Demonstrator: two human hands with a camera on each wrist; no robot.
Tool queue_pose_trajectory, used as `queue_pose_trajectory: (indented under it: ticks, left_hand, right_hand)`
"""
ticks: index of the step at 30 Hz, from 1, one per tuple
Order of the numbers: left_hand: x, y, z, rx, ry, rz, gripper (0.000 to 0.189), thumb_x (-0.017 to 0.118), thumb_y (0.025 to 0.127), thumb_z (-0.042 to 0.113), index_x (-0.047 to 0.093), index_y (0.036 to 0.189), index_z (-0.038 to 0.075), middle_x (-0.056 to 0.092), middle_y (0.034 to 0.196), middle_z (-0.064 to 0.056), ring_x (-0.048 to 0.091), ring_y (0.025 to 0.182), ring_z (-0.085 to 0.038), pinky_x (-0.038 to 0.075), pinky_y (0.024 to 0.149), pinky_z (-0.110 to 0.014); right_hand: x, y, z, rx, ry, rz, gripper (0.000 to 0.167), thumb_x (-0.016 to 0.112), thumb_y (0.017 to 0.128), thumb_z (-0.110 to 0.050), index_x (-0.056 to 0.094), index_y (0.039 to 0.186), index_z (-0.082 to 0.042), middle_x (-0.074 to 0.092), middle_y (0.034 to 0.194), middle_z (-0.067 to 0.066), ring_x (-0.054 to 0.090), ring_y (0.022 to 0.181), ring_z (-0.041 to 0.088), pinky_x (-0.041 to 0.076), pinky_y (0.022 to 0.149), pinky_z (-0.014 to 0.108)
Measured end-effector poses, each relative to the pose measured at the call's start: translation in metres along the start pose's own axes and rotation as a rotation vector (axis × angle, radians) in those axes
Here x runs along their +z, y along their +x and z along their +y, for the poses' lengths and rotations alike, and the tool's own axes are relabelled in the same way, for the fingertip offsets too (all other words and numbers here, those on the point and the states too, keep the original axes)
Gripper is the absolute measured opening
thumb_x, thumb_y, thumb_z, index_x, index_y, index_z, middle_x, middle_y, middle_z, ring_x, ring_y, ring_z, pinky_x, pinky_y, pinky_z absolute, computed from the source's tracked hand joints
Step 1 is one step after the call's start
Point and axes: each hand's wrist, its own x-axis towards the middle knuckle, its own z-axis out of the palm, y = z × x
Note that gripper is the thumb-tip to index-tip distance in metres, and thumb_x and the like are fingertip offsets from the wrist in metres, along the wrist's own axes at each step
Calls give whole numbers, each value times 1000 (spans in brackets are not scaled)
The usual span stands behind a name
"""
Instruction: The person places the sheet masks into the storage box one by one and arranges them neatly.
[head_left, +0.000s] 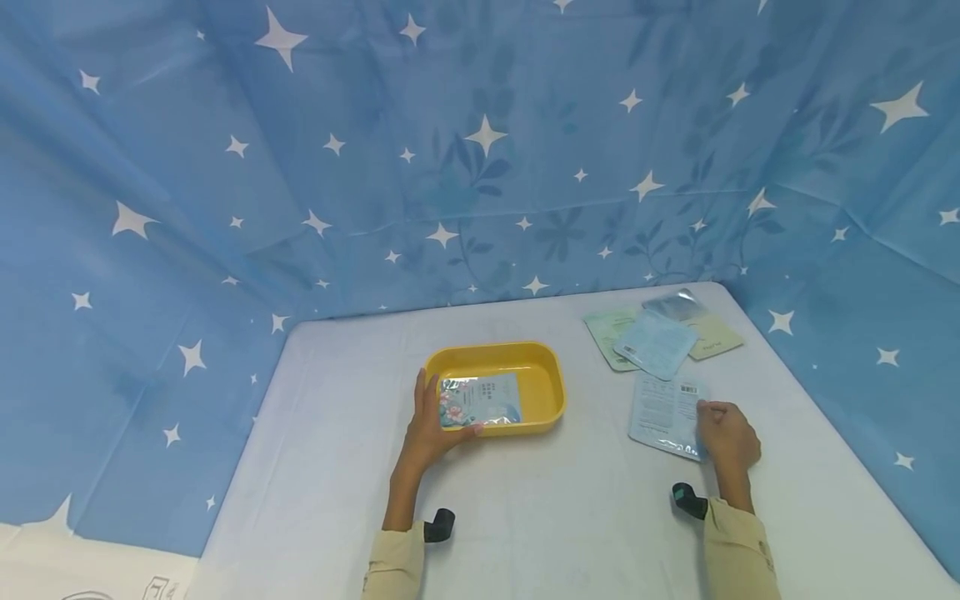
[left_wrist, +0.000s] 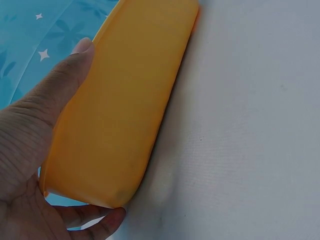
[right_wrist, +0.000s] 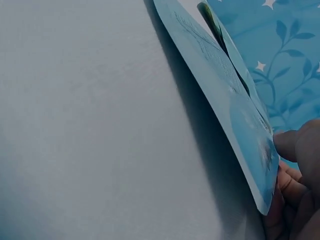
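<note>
Pale blue, flat rectangular film sachet [head_left: 660,415], printed with small text and a barcode, is on the right side of a white cloth-covered table [head_left: 322,483]. A person's right hand [head_left: 729,437] pinches its right-hand edge, thumb and fingers drawn together, the rest of the hand curled in. Most of the sachet extends leftward from the fingertips, tilted in the right wrist view, with shadow beneath it. Beyond it lies a loose pile of other sachets [head_left: 657,343], so near that I can't tell whether they touch.

I would judge it light, thin and bendy, with a slick, glossy skin that could slide from a loose grip. Its flat margin or a corner seems the best hold; a hard squeeze mid-body might crease it.

The left hand [head_left: 431,429] is spread wide around the left end of a yellow, round-cornered plastic tray [head_left: 542,387], thumb along the near side, fingers around the end. Inside lies a flower-printed sachet [head_left: 480,400].
</note>
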Motion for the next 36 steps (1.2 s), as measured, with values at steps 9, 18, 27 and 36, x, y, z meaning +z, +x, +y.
queue_pose_trajectory:
  ticks: [9, 18, 27, 36]
  left_hand:
    - [-1, -2, -1, -4, 6, 2, 123, 86, 65, 54, 14, 157, 15, -5, 166, -4, 43, 133, -41, 43, 101, -59]
    - [-1, -1, 0, -9, 11, -5, 123, 85, 65, 55, 13, 157, 17, -6, 166, -3, 44, 132, -39, 43, 102, -58]
    - [0, 1, -2, -16, 20, -10, 124, 85, 65, 56, 12, 157, 18, -7, 166, -2, 45, 131, -39, 42, 103, -59]
    - [0, 0, 0, -8, 15, -7, 123, 85, 65, 56, 13, 157, 16, -6, 166, -5, 45, 130, -40, 43, 102, -60]
  right_hand:
    - [-10, 5, 1, 1, -34, -126, 64, 38, 101, -47, 47, 133, 9, 52, 131, 31, 50, 110, 48, 40, 84, 55]
    - [-23, 11, 3, -8, 48, -304, 68, 41, 100, -43, 27, 150, 2, 33, 147, 34, 29, 134, 53, 25, 108, 66]
    - [-27, 14, 5, -96, 48, -418, 65, 41, 100, -42, 33, 147, 2, 35, 146, 34, 33, 130, 53, 30, 103, 67]
    - [-27, 6, 3, -153, -52, -353, 76, 38, 97, -63, 58, 119, 7, 59, 118, 29, 50, 104, 43, 39, 87, 57]
